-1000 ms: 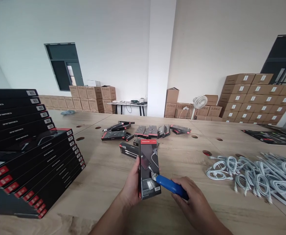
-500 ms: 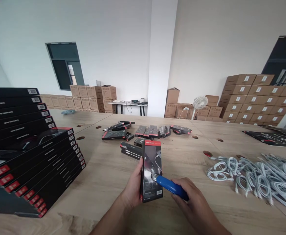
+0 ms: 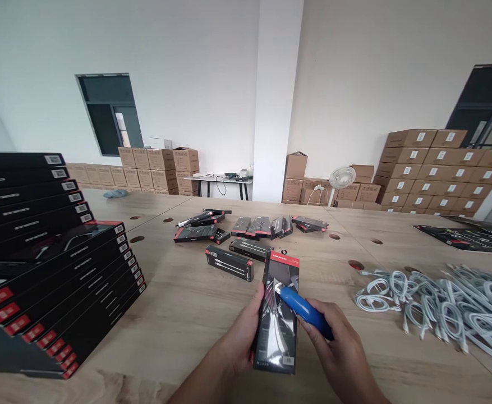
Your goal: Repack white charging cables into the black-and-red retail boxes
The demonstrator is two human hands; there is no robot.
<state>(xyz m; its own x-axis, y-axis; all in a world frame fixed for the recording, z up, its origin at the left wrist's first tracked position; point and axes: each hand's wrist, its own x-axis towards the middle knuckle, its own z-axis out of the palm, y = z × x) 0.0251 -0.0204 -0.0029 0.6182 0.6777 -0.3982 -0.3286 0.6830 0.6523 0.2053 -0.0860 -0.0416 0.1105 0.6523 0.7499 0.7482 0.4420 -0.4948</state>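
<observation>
In the head view, my left hand (image 3: 239,334) grips a slim black and red cable box (image 3: 276,336) along its left side. Creases and bright reflections in a clear film run across the box's face. My right hand (image 3: 341,339) is closed around a blue utility knife (image 3: 307,310), whose metal tip meets the upper middle of that face. Just behind stand a black box with cable pictures (image 3: 229,264) and another similar box (image 3: 249,248), partly covered by the held one.
Tall stacks of black boxes (image 3: 98,275) rise at the left. Coiled white cables (image 3: 435,306) lie at the right, with flat black sheets (image 3: 464,238) behind. Several small boxes (image 3: 252,226) are scattered at the table's middle. Cartons (image 3: 414,168) and a fan (image 3: 342,177) stand beyond.
Both hands have shifted right and slightly down with the box and the knife. The film on the box now shows radiating creases, and more of the boxes behind is visible.
</observation>
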